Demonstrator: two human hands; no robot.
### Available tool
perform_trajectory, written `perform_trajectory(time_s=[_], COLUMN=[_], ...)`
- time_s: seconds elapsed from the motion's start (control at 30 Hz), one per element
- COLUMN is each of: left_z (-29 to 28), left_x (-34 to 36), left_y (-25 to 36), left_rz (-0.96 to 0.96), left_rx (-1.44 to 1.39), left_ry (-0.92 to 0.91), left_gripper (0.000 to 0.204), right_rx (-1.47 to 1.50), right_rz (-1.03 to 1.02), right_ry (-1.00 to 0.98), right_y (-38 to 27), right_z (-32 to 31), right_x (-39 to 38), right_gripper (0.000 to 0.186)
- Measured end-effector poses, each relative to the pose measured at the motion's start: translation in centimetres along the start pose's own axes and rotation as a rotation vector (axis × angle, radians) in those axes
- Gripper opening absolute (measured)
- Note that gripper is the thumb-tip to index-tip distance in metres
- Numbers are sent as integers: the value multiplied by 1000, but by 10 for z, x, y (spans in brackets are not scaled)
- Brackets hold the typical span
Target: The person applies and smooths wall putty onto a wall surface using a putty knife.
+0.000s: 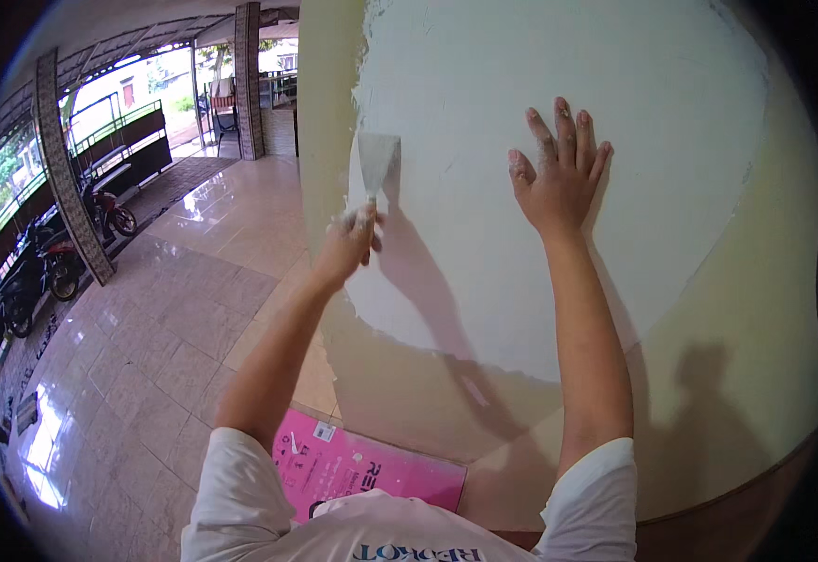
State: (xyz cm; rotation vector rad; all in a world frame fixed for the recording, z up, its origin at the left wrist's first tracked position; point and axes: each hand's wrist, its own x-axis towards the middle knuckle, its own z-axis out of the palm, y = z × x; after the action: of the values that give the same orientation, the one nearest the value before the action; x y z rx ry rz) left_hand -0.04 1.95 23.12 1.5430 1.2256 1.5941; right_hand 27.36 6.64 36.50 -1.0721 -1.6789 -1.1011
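My left hand grips the handle of a putty knife, its wide metal blade pointing up and lying against the wall near the left edge of a white plastered patch. My right hand is pressed flat on the same white patch, fingers spread and smeared with white putty. The wall around the patch is pale yellow. Both my arms reach up from white short sleeves at the bottom of the picture.
A pink printed sheet lies on the floor at the wall's foot. Glossy beige floor tiles stretch to the left. Motorbikes stand by a patterned pillar at the far left, with railings and another pillar behind.
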Motion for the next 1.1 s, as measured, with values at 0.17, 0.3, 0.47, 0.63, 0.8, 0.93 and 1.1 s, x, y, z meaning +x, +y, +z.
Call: perform_trajectory(time_s=[0.17,0.3,0.47,0.63,0.8,0.93,1.1], left_z=[31,26,7,7,31,18,1], left_x=[-96,-100,-48,-97,-171,-131,-107], left_y=[-150,-158,-91,-184,-262,-224,-176], left_rz=[-256,-293,-99,-239,-444,-291,-257], left_rx=[-109,-76,134,500,373,467,263], left_ry=[17,93,212,179,196,219,181], left_gripper=[46,43,45,51,48,53,46], right_rx=[22,46,13,57,40,44,37], right_rz=[4,-9,8,-40,-71,-81,-78], right_ry=[-9,-5,-109,-51,-40,-7,12], right_y=[-10,-10,-11,-23,-26,-25,-23], right_z=[2,6,7,26,37,38,35], right_x=[-4,-18,-43,-92,-129,-131,-132], right_gripper=[58,61,63,62,62,64,66])
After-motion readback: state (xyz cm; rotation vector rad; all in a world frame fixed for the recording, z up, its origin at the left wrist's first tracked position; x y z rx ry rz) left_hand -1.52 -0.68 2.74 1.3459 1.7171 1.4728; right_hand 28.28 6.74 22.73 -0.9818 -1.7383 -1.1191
